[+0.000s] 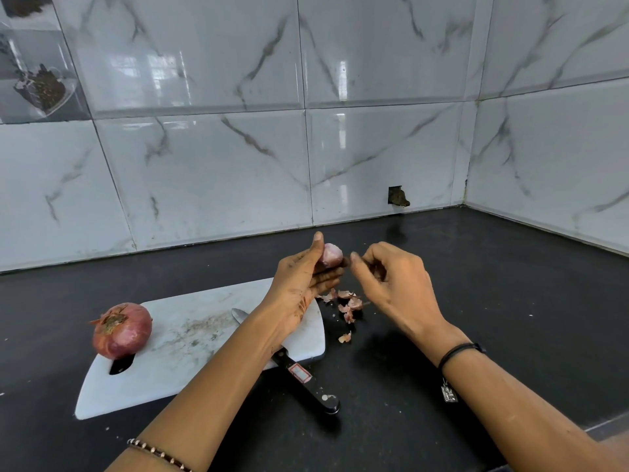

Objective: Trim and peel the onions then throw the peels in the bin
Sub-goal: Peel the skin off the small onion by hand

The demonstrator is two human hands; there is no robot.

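Note:
My left hand [303, 284] grips a small, pale pink, partly peeled onion [332, 254] above the black counter. My right hand [391, 284] is just to its right, fingers curled, pinching a bit of dark peel at the onion's side. Loose peel scraps [347, 304] lie on the counter below both hands. A whole red onion [122, 330] with its skin on sits at the left end of the white cutting board [190, 356]. A black-handled knife [299, 373] lies across the board's right end, partly hidden by my left forearm.
The black counter [476, 301] runs to a marble-tiled wall behind and on the right, forming a corner. A small dark hole [397, 195] shows in the back tiles. No bin is in view.

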